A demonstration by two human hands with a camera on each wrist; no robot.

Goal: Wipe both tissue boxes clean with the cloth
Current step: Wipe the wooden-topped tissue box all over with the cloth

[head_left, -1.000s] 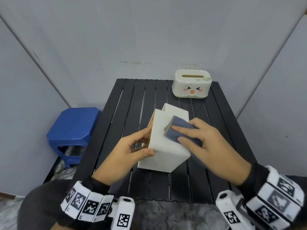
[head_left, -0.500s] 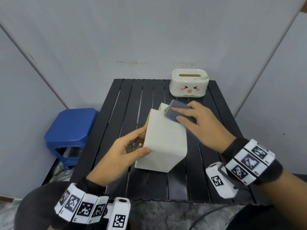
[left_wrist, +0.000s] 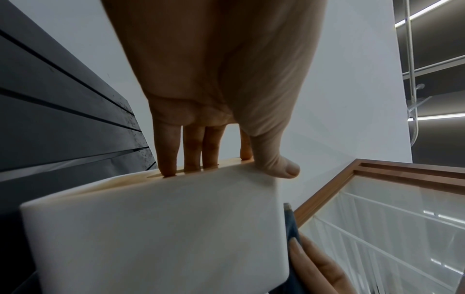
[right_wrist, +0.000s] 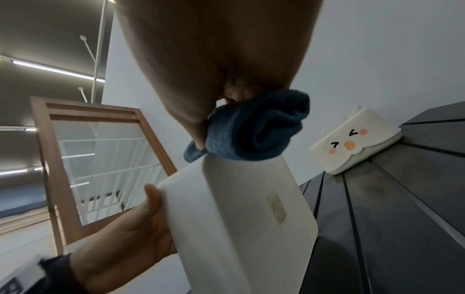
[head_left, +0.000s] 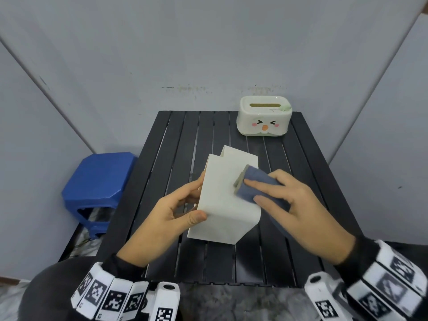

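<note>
A plain white tissue box is tilted above the black slatted table. My left hand grips its left side, thumb on the upper face. In the left wrist view the fingers reach into the box's slot. My right hand holds a folded blue cloth and presses it on the box's upper face near the right edge. The cloth is bunched under that palm. A second white tissue box with a cartoon face stands at the table's far right.
A blue plastic stool stands left of the table, lower down. Grey walls close in behind the table and on both sides. The table's near part lies under the held box.
My right hand slid the cloth up to the box's far end, then back toward me to mid-face. My left hand keeps its hold and the box has barely shifted.
</note>
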